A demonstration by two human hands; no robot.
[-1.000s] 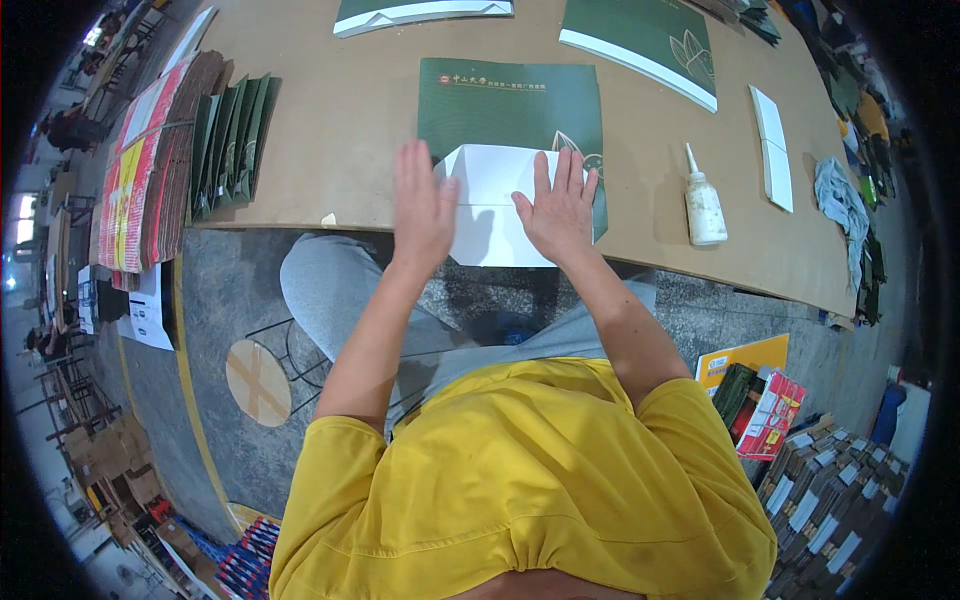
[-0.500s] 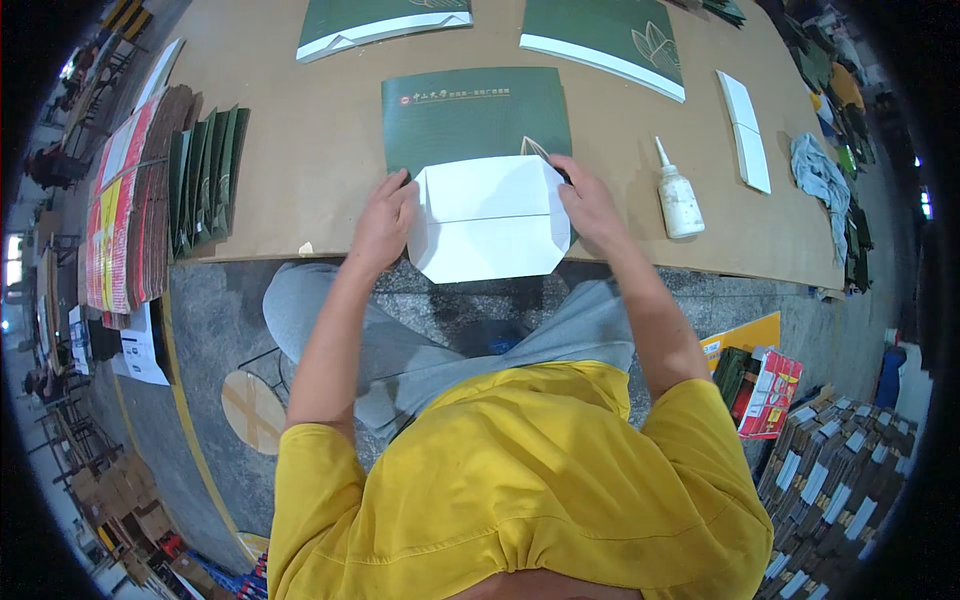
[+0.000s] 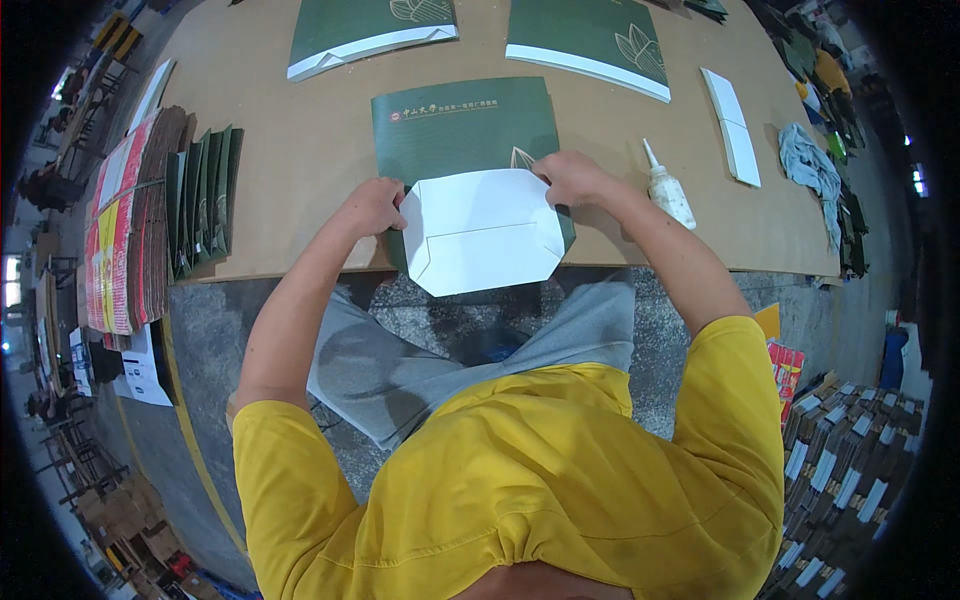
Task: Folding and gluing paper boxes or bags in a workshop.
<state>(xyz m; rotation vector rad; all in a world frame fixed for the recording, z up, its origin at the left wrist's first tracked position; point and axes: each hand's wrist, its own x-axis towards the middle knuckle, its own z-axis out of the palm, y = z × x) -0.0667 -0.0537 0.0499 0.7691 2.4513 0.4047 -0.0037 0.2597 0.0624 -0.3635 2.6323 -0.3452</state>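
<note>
A green paper bag [image 3: 465, 125] lies on the table with its white, unfolded bottom [image 3: 490, 235] toward me, hanging past the near edge. My left hand [image 3: 376, 207] is closed on the left side of that bottom, thumb along its edge. On the opposite side, my right hand [image 3: 572, 180] grips the upper right corner with curled fingers. Parts of the fingers are hidden behind the paper. Right of my right hand stands a white squeeze bottle [image 3: 674, 200] with a thin nozzle, its lower side partly behind my forearm.
Two more green bags with white bottoms [image 3: 375, 47] [image 3: 590, 70] lie at the far side. White card strips [image 3: 732, 130] and a light blue cloth [image 3: 810, 165] are on the right. At left stand folded green bags [image 3: 203, 195] and a red-and-yellow bundle [image 3: 115, 220].
Both elbows have spread outward, and the hands now grip the bag bottom's sides with fingers more curled. The white bottom looks flatter, its side flaps less raised. The whole view has shifted slightly.
</note>
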